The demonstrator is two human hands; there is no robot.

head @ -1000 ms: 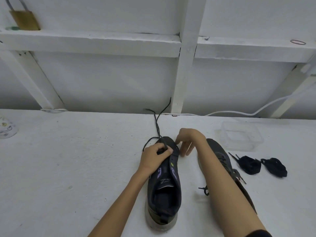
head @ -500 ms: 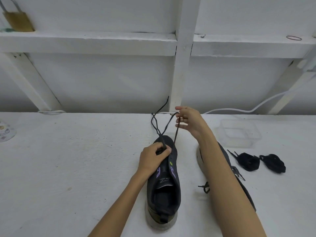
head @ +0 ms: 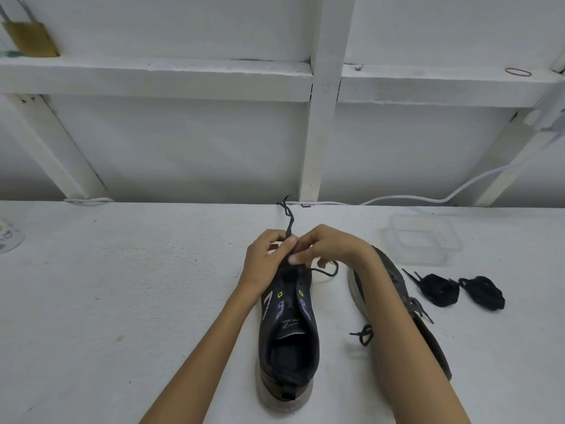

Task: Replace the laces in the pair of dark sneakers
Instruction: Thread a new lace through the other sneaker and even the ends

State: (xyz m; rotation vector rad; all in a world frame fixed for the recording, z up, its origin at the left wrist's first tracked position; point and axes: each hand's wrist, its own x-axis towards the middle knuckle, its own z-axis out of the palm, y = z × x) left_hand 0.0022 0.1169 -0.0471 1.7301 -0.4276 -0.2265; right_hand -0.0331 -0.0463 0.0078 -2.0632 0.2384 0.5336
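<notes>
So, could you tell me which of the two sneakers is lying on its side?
The right-hand sneaker, partly hidden under the right forearm, shows its pale sole edge. The other sneaker, between the hands, stands upright, opening up.

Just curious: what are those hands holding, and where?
Both the left hand and right hand pinch the dark lace at the sneaker's toe end.

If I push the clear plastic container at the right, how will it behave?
The clear container looks empty and thin-walled, so probably light and easily slid on the table. Its low, wide shape makes tipping unlikely. It may flex if squeezed.
</notes>
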